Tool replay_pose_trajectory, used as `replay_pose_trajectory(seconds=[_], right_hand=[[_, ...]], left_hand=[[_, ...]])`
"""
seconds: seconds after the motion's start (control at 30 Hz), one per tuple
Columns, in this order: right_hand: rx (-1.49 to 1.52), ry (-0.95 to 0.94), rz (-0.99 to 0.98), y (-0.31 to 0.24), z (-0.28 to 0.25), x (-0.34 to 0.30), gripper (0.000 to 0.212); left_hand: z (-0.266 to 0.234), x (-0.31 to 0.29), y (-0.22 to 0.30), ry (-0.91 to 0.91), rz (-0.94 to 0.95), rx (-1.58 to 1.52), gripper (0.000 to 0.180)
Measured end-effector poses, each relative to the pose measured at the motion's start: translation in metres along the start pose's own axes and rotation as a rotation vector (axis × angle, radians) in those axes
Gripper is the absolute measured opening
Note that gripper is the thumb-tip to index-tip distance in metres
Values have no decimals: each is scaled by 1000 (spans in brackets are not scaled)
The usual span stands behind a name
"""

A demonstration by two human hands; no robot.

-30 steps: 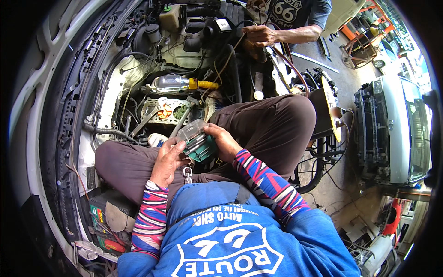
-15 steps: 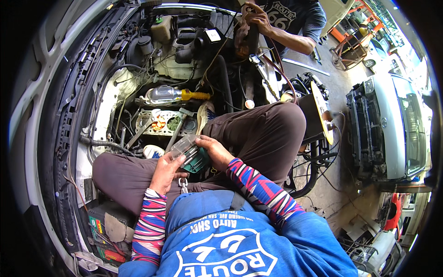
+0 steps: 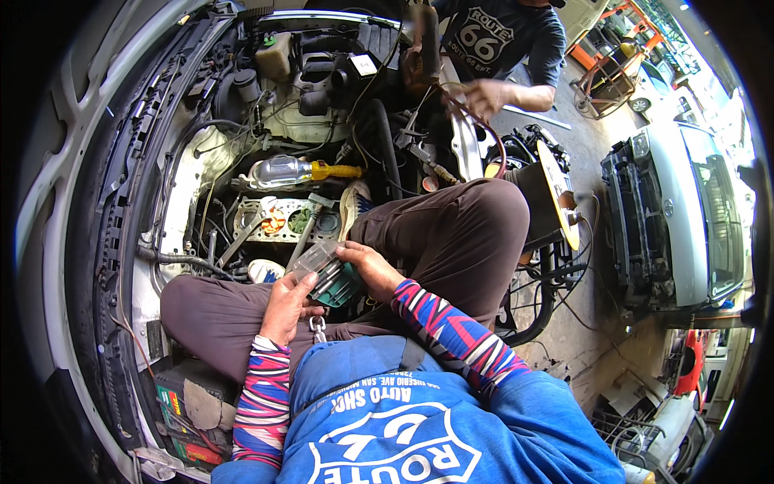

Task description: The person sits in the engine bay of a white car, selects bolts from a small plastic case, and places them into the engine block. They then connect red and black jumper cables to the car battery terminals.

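Together, hands (image 3: 282,313) (image 3: 371,270) hold green plastic case (image 3: 342,289); clear lid (image 3: 311,257).

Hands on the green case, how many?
2: the left hand at the left side of the green case, the right hand at its right. Some of their fingers are hidden.

On the blue shirt (image 3: 516,436) I can see white letters inside a shield (image 3: 393,445), with smaller white lines near it. The co-worker's dark shirt (image 3: 536,60) also carries a white shield (image 3: 484,37), with letters and a number. The white sticker (image 3: 364,64) is too small for reading.
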State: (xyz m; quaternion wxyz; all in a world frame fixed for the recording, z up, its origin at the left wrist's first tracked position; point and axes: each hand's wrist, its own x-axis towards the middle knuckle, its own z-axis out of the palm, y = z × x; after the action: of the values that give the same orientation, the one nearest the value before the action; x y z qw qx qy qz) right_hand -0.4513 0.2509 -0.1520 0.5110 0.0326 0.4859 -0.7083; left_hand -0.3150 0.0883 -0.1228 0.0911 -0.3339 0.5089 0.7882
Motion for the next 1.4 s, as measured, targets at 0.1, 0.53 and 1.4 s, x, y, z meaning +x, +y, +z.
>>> replay_pose_trajectory(seconds=[0.1, 0.53, 1.4], right_hand=[[-3, 15, -2, -1, 1, 0, 44], [10, -5, 10, 1, -2, 1, 44], [-2, 15, 11, 1, -2, 1, 30]], left_hand=[[-1, 1, -1, -13, 17, -2, 33], [2, 0, 1, -7, 12, 10, 36], [2, 0, 1, -10, 18, 14, 37]])
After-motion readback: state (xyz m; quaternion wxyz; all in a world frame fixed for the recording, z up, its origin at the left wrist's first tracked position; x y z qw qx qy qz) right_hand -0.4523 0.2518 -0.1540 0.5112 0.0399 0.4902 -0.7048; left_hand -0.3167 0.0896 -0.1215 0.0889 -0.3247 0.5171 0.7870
